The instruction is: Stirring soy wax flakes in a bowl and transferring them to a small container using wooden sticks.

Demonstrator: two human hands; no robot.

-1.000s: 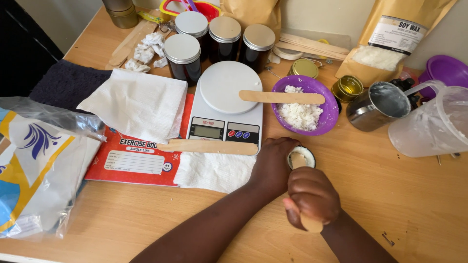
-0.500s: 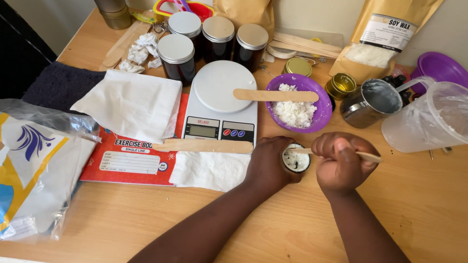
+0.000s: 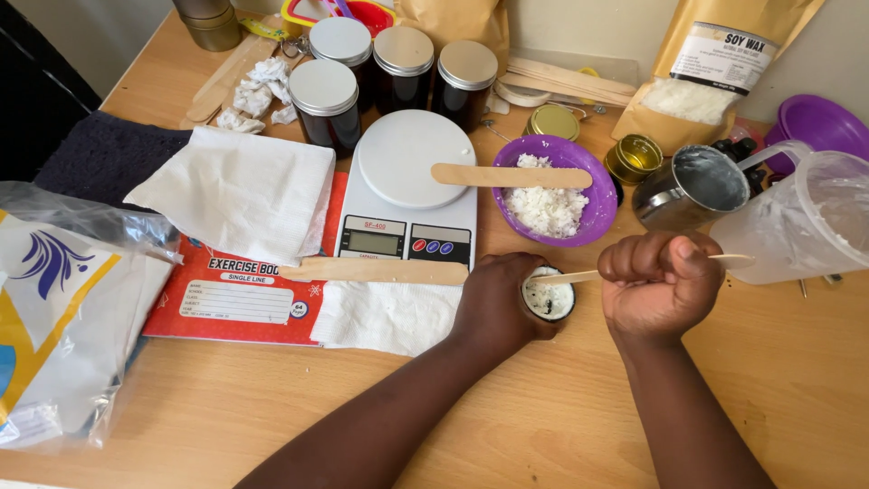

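Fingers of the left hand (image 3: 496, 303) wrap around a small round dark jar with white wax inside (image 3: 549, 296), which stands on the wooden counter (image 3: 507, 426) just in front of the white kitchen scale (image 3: 407, 190). The right hand (image 3: 656, 281) is closed in a fist on a thin wooden stick (image 3: 579, 275). One end of the stick lies over the mouth of the jar and the other end comes out of the fist toward the clear plastic jug (image 3: 815, 222).

I judge the step in hand is working the stick into the wax of the jar while the other hand keeps the jar steady. The next move seems to call for a firm hold on the jar and small, controlled pushes, so the wax does not spill.

The stick lies almost level, with its long axis running left to right across the counter and its working end pointing left. The jar stands upright, mouth up.
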